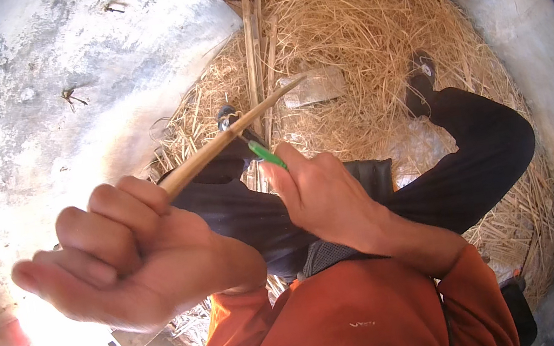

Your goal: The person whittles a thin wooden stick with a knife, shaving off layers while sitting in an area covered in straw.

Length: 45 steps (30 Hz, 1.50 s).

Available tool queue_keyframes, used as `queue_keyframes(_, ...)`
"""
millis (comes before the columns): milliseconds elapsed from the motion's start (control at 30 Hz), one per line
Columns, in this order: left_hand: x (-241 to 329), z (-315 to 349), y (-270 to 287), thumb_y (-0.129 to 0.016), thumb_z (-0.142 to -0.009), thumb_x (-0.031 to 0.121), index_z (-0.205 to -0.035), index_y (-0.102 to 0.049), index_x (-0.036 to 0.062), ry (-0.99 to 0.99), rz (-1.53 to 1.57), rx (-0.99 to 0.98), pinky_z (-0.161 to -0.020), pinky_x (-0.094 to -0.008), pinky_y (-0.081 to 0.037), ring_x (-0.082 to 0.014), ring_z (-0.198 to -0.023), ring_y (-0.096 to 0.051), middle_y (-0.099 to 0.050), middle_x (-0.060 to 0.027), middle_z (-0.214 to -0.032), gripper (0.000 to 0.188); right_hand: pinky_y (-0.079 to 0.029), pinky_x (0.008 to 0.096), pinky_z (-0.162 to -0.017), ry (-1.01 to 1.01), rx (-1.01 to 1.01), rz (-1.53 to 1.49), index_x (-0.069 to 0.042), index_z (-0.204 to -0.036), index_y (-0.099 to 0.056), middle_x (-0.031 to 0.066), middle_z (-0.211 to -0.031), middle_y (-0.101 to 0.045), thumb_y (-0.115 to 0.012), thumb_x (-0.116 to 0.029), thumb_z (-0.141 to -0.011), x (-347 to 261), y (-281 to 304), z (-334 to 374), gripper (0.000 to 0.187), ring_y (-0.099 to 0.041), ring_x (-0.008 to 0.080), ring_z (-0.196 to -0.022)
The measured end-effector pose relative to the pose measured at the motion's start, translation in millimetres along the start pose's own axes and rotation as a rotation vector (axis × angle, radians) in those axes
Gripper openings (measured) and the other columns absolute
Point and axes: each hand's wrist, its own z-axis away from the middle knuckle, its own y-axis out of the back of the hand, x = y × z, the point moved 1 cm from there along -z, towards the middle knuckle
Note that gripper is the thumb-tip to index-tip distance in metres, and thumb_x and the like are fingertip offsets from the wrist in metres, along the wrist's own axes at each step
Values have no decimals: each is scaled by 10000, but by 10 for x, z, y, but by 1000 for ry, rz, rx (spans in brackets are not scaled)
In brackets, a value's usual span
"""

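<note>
Two bare hands, two things held. Left hand [128,247] is curled into a fist with the fingers wrapped around the thick end of a wooden stick [216,142] — that end disappears inside the grip, so no telling how far it goes. Right hand [326,194] is closed around a knife with a green handle [267,156], thumb pressed along it. The dark blade sits right at the stick, roughly midway along the bit you can see; can't tell if it's actually biting in.

The stick is pale and tapers to a point, slanting up and to the right from the left fist, up in the air over the legs. Under it are dark trousers [479,151], knees bent outward, and closer in there's an orange-red top [374,308]. One dark shoe [422,74] is out to the right, the other is partly hidden behind the stick.

Past the knees it's a big mess of straw-coloured shavings [346,7] — with a few long wooden strips [250,49] lying in it and a flat pale slab [321,87] near the stick's tip. Scuffed whitish surface [99,63] fills the upper left.
</note>
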Motion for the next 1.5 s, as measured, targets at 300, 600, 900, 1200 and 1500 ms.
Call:
queue_keyframes(300,13,20,-5,-314,-989,182,-748,-274,149,-4,12,-4,-374,-221,-130,-77,-453,-142,-167,24,-556,247,-441,494,-467,-14,17,151,26,-851,-527,234,-492,-512,-425,-310,-952,350,-10,-58,365,-561,415,-508)
queue_keyframes(600,44,2,-134,-306,-991,298,-578,-215,170,23,-118,325,-305,-243,-107,-84,-351,-58,-170,25,-445,442,-418,513,-519,-144,-41,146,52,-839,-533,273,-555,-519,-445,-279,-946,649,27,-263,359,-543,452,-556)
queue_keyframes(900,31,21,-109,-296,-996,305,-575,-202,172,48,52,241,-356,-238,-113,-76,-393,-77,-157,33,-466,452,-499,478,-669,14,-224,680,1,-919,-588,256,-849,-617,-447,-173,-902,1782,-47,-341,224,-623,380,-750)
queue_keyframes(1200,-1,-31,29,-297,-994,304,-579,-257,161,2,-166,316,-366,-228,-148,-72,-388,-113,-195,36,-474,441,-445,436,-657,-376,99,258,54,-889,-560,258,-721,-581,-401,-377,-956,1911,265,-418,465,-601,358,-707)
queue_keyframes(1500,-25,-164,223,-351,-962,323,-502,-284,154,40,236,-466,-286,-172,-250,-49,-270,-269,-378,36,-388,495,-379,457,-481,-23,-104,-70,10,-866,-526,206,-543,-502,-437,-328,-952,575,44,-78,360,-524,390,-506)
